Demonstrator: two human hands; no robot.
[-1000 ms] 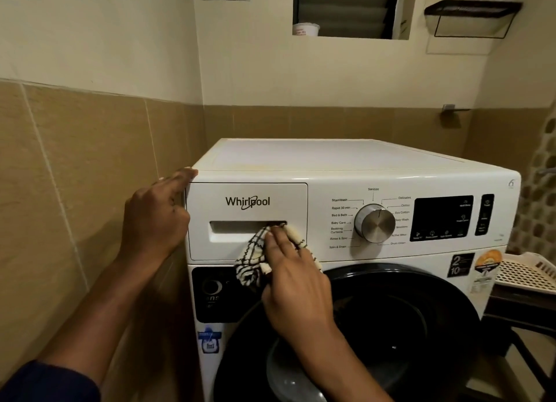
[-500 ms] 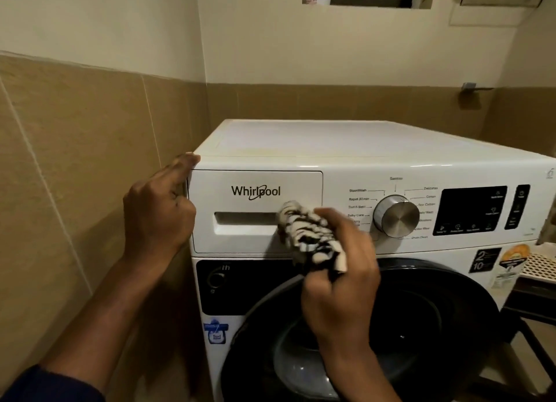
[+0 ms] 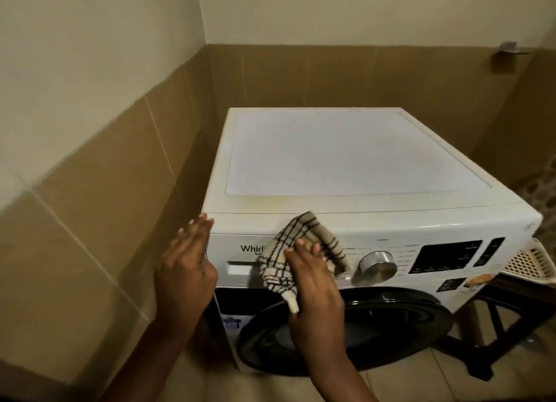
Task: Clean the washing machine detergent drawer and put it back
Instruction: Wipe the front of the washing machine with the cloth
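Washing machine (image 3: 346, 161), white, front-loading. Detergent drawer (image 3: 237, 270): pushed in flush at the panel's upper left, contents hidden. Checked cloth (image 3: 304, 230): pressed on the drawer front under right hand (image 3: 313, 284), fingers straight, slightly apart. Left hand (image 3: 186, 266): fingers straight, together, at the machine's upper-left corner. Lattice basket (image 3: 526, 263), right: contents unseen.

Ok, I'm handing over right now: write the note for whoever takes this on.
Left hand: open, straight fingers against the top left corner of the washing machine.
Right hand: flat fingers press the checked cloth against the front of the detergent drawer.
Drawer: in its slot, front flush with the panel.
Done: the drawer is back in. Whether its inside was cleaned cannot be seen.
Left: finish wiping the front, then probably put the cloth away.
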